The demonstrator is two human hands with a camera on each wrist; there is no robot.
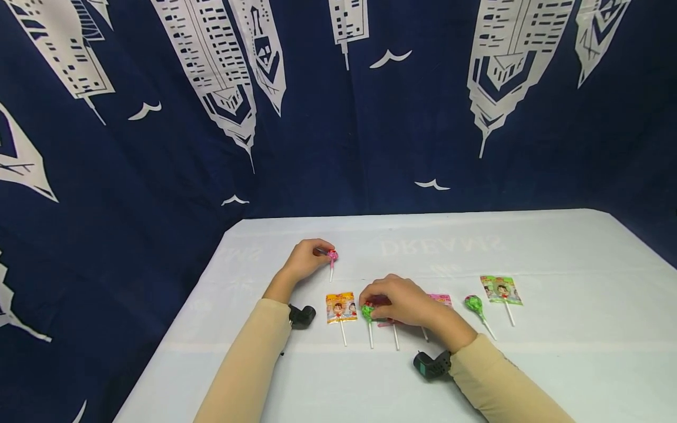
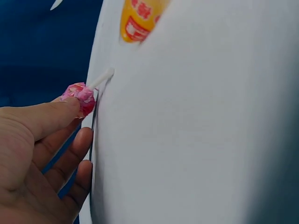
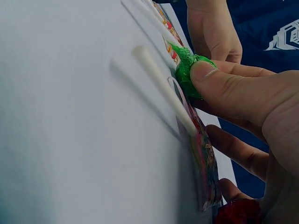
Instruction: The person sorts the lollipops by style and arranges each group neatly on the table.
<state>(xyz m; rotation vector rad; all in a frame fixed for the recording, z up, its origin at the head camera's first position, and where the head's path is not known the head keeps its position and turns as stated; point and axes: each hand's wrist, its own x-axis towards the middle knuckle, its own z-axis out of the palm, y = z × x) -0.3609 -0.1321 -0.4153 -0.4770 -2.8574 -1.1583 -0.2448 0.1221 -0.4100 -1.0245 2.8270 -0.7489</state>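
As a person reaches both arms forward over a white table (image 1: 555, 376), the left hand (image 1: 308, 258) pinches a pink-wrapped lollipop (image 1: 332, 255) between thumb and fingertip, its white stick pointing back toward the body. Nearer the body, the right hand (image 1: 404, 299), back uppermost, grips a green-wrapped lollipop (image 1: 367, 311) at thumb and forefinger, remaining fingers loosely bent above other lollipops partly hidden beneath it. Just left of that hand lies a lollipop in an orange packet (image 1: 341, 308); to its right rest a second green lollipop (image 1: 474, 304) and a green packet (image 1: 501, 289). Beyond the right hand, faint inverted lettering (image 1: 443, 245) reads "DREAMS"; wrapper print is too small to read.
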